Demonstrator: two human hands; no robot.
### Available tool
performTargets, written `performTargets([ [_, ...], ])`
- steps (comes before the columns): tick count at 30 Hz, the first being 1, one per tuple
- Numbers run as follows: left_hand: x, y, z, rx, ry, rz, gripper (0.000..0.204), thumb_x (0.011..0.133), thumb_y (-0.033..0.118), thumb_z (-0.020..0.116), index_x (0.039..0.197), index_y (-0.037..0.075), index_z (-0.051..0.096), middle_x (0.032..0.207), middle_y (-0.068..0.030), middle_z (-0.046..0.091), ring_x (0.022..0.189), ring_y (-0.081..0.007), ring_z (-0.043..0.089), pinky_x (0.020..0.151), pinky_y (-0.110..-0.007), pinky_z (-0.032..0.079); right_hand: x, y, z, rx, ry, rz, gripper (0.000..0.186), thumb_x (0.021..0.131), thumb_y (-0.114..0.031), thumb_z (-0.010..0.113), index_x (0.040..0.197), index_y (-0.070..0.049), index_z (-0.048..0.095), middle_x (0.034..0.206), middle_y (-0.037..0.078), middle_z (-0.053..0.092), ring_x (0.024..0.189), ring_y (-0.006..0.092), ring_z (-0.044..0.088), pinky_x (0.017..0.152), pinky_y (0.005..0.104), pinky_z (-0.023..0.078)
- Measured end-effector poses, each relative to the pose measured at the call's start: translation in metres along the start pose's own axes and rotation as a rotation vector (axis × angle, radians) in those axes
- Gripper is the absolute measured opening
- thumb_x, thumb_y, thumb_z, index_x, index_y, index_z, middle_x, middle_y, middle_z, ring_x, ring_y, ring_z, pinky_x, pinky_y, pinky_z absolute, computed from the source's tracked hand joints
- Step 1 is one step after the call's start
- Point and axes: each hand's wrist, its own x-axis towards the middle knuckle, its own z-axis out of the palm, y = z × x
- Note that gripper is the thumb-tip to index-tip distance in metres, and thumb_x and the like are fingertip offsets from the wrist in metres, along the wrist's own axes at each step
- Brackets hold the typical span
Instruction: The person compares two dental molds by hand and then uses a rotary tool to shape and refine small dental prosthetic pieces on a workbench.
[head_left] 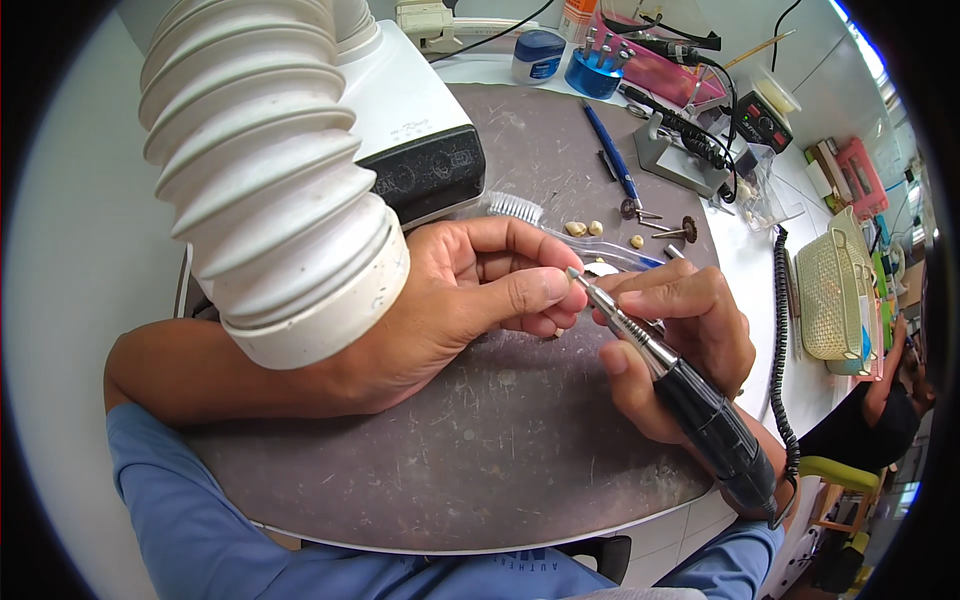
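My right hand (690, 310) grips a rotary handpiece (712, 415) with a black body and a silver nose, held like a pen. The handpiece's small tip meets the fingertips of my left hand (440, 295). There, thumb and forefinger pinch together on something small, mostly hidden by the fingers. Just beyond the hands lie several small yellowish tooth-shaped pieces (577, 229). A clear-handled brush (515, 208) with pale bristles rests beside them. Mounted discs on metal shanks (688, 230) and a blue pen-shaped tool (610, 150) lie farther right.
A ribbed white hose (270, 190) hangs over my left forearm, before a white box (415, 95) with a dark front. At the back stand a blue jar (538, 57), a blue bur holder (594, 75) and a pink tray (665, 70). A coiled cord (781, 350) runs along the right; another person (865, 420) sits beyond.
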Motion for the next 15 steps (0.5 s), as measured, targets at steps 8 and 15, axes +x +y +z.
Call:
performTargets([
  [8, -0.0003, -0.0005, -0.0003, -0.007, -0.002, 0.006, 0.021, 0.095, 0.013, 0.062, 0.112, 0.001, 0.058, 0.1, -0.0072, 0.065, 0.095, -0.0115, 0.063, 0.086, -0.025, 0.05, 0.0004, 0.0026, 0.0028, 0.037, 0.06, -0.03, 0.029, 0.071, -0.002, 0.074, 0.095, 0.006, 0.059, 0.086, 0.02, 0.07, 0.078, 0.0261, 0.071, 0.07, 0.0317, 0.056],
  [15, -0.0008, 0.0012, 0.001, 0.025, 0.01, 0.002, 0.021, 0.095, 0.012, 0.062, 0.112, 0.002, 0.058, 0.101, -0.0077, 0.065, 0.095, -0.0117, 0.062, 0.087, -0.026, 0.05, 0.0004, 0.0021, 0.0022, 0.0, 0.064, -0.027, 0.028, 0.071, -0.003, 0.074, 0.094, 0.006, 0.06, 0.086, 0.02, 0.069, 0.077, 0.0261, 0.071, 0.07, 0.0314, 0.056],
])
